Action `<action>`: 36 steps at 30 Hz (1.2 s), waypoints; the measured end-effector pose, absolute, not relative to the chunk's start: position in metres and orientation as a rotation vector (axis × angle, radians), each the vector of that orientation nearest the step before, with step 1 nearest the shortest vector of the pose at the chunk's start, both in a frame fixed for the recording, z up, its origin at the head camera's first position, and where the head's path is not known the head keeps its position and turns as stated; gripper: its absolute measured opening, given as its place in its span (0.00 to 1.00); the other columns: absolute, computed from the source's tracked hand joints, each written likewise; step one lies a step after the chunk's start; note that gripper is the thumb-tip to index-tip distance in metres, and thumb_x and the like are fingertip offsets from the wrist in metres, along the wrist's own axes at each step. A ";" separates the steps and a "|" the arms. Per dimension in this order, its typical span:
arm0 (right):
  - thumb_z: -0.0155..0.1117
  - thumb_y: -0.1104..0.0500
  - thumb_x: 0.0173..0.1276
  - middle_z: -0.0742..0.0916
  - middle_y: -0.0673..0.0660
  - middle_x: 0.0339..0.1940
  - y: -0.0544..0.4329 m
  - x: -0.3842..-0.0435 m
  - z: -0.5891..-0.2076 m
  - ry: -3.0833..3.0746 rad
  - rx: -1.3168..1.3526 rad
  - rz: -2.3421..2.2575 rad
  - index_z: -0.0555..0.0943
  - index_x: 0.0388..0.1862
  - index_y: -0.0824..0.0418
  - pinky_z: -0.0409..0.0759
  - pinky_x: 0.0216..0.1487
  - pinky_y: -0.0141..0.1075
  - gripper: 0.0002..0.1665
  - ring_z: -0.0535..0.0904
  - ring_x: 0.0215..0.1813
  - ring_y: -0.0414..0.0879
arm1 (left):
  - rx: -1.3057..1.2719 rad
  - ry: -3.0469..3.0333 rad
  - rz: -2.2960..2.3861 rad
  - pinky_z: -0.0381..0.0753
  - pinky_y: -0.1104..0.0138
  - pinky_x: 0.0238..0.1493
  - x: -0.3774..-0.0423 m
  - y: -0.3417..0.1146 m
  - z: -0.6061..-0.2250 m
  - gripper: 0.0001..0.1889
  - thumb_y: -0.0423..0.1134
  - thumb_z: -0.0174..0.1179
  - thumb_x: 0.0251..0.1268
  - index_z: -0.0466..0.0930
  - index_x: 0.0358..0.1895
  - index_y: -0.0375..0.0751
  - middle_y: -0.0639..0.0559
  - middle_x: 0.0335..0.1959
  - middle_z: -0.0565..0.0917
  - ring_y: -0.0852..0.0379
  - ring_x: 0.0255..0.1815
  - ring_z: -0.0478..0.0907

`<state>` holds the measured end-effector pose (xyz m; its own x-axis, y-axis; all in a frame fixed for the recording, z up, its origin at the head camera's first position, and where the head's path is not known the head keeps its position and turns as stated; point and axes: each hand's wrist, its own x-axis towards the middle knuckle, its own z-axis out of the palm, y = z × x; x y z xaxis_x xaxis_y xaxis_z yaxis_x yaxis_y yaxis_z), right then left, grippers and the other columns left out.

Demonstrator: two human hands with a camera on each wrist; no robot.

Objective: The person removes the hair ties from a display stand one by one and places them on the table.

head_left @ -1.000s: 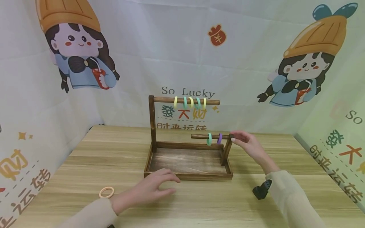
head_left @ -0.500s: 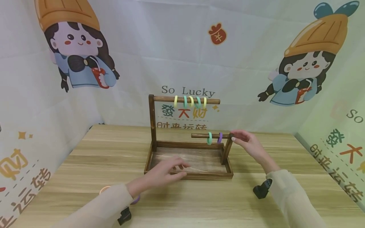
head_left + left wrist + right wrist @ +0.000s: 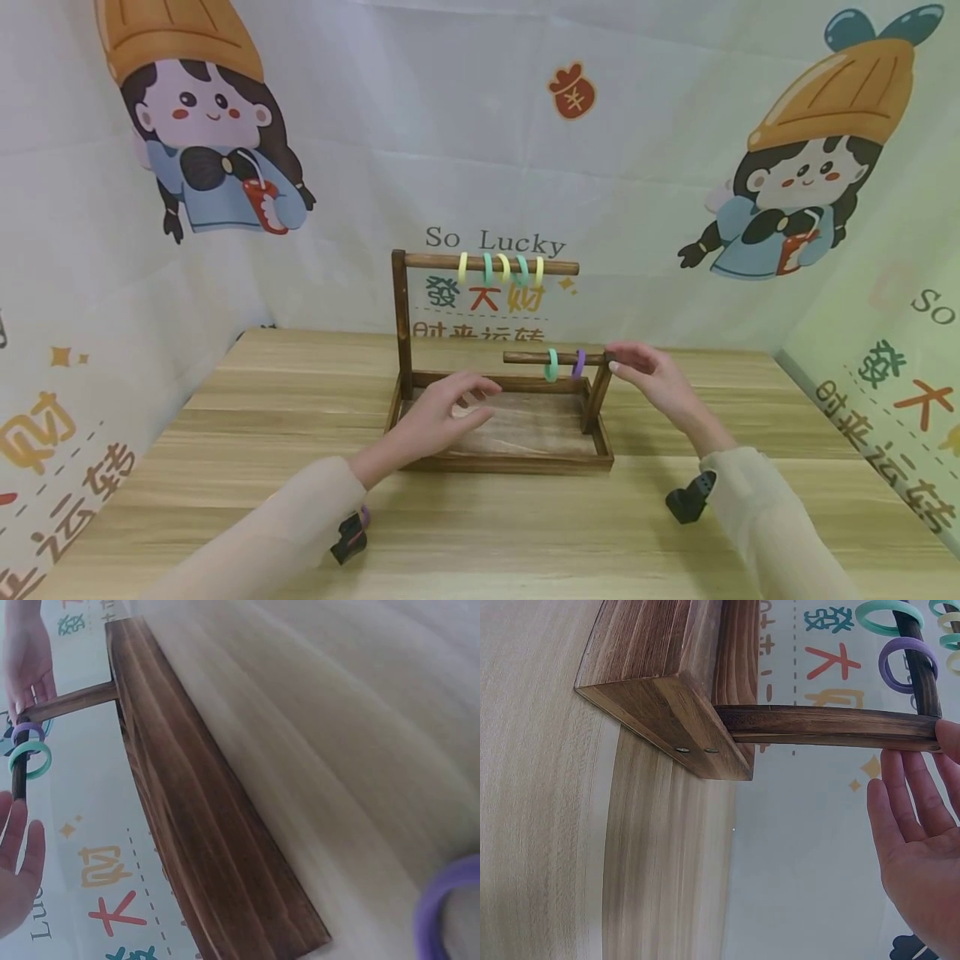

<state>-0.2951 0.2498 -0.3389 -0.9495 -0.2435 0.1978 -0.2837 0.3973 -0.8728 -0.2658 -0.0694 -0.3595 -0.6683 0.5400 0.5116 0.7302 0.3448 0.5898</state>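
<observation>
A dark wooden rack point(image 3: 510, 463) with a tray base carries two rods. On the lower rod point(image 3: 517, 358) hang a green ring point(image 3: 552, 365) and a purple ring point(image 3: 578, 364). My right hand point(image 3: 656, 383) holds the top of the short post point(image 3: 832, 726), thumb and fingertips at its end. My left hand point(image 3: 442, 417) hovers over the tray's left part, fingers loosely bent and holding nothing, short of the lower rod's free end. In the left wrist view, the left fingers point(image 3: 30, 859) appear near that end.
Several yellow and green rings point(image 3: 502, 268) hang along the upper rod point(image 3: 562, 268). Another purple ring point(image 3: 439, 907) lies on the table point(image 3: 480, 542), mostly covered by the left sleeve in the head view. A printed cloth point(image 3: 360, 167) stands behind the table.
My left hand has moved up and rightward, from before the tray to over it. Its sleeve now covers the orange ring on the table. The right hand stays at the post.
</observation>
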 end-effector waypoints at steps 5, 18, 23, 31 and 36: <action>0.55 0.53 0.65 0.71 0.65 0.57 0.250 -0.295 -0.340 -2.593 0.489 1.627 0.66 0.58 0.68 0.65 0.56 0.49 0.28 0.66 0.58 0.56 | -1.053 -2.283 -1.225 0.75 0.64 0.40 -0.271 -0.067 -0.355 0.12 0.35 0.59 0.57 0.76 0.45 0.39 0.52 0.41 0.76 0.57 0.44 0.72; 0.55 0.53 0.65 0.72 0.65 0.57 0.250 -0.295 -0.340 -2.582 0.489 1.629 0.68 0.57 0.66 0.65 0.56 0.49 0.26 0.67 0.57 0.56 | -0.954 -2.399 -1.148 0.64 0.58 0.56 -0.288 -0.055 -0.347 0.27 0.45 0.59 0.57 0.65 0.59 0.40 0.49 0.57 0.68 0.55 0.58 0.62; 0.55 0.53 0.65 0.72 0.66 0.56 0.249 -0.294 -0.339 -2.588 0.487 1.623 0.68 0.57 0.67 0.65 0.56 0.49 0.26 0.67 0.57 0.56 | -0.942 -2.515 -1.113 0.62 0.58 0.58 -0.292 -0.045 -0.343 0.30 0.49 0.58 0.57 0.61 0.62 0.44 0.49 0.60 0.66 0.54 0.61 0.59; 0.55 0.53 0.65 0.72 0.65 0.57 0.249 -0.293 -0.339 -2.593 0.489 1.626 0.67 0.58 0.67 0.65 0.56 0.49 0.26 0.66 0.57 0.56 | -0.955 -2.572 -1.140 0.57 0.56 0.61 -0.296 -0.030 -0.343 0.31 0.49 0.58 0.57 0.61 0.63 0.44 0.48 0.62 0.63 0.51 0.63 0.55; 0.55 0.53 0.65 0.71 0.66 0.57 0.249 -0.293 -0.338 -2.595 0.486 1.628 0.67 0.58 0.67 0.64 0.56 0.49 0.27 0.66 0.58 0.56 | -0.972 -2.557 -1.072 0.63 0.59 0.57 -0.300 -0.021 -0.341 0.30 0.49 0.58 0.57 0.62 0.62 0.43 0.49 0.59 0.67 0.53 0.59 0.62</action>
